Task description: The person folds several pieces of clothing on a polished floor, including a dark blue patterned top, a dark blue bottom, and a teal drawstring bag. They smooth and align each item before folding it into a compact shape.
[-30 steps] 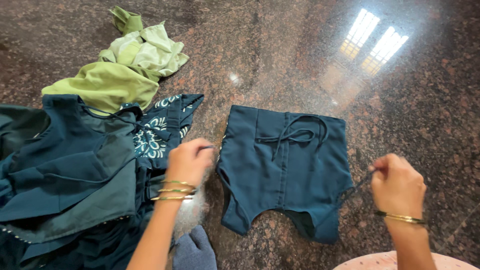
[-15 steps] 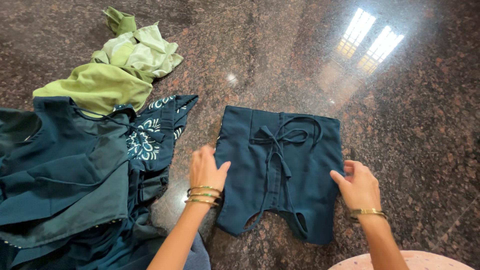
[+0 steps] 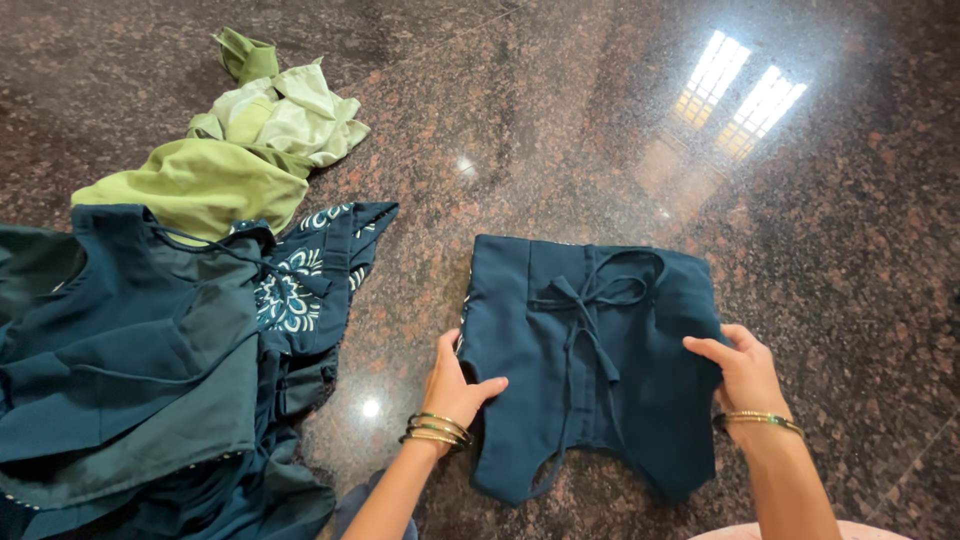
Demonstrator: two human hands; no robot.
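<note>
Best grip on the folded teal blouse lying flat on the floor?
Probably by its two side edges, where the left hand and right hand already sit. The teal blouse lies flat and limp on the granite floor; its tie strings hang loose.

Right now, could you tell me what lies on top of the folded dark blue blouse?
A tied cord lies on the blouse; the left hand and right hand press its side edges. Whatever lies under it is covered.

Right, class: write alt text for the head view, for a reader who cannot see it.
Two hands, left and right, press the side edges of a dark teal blouse laid flat on a polished granite floor. A teal pile and green cloth lie to the left.
</note>
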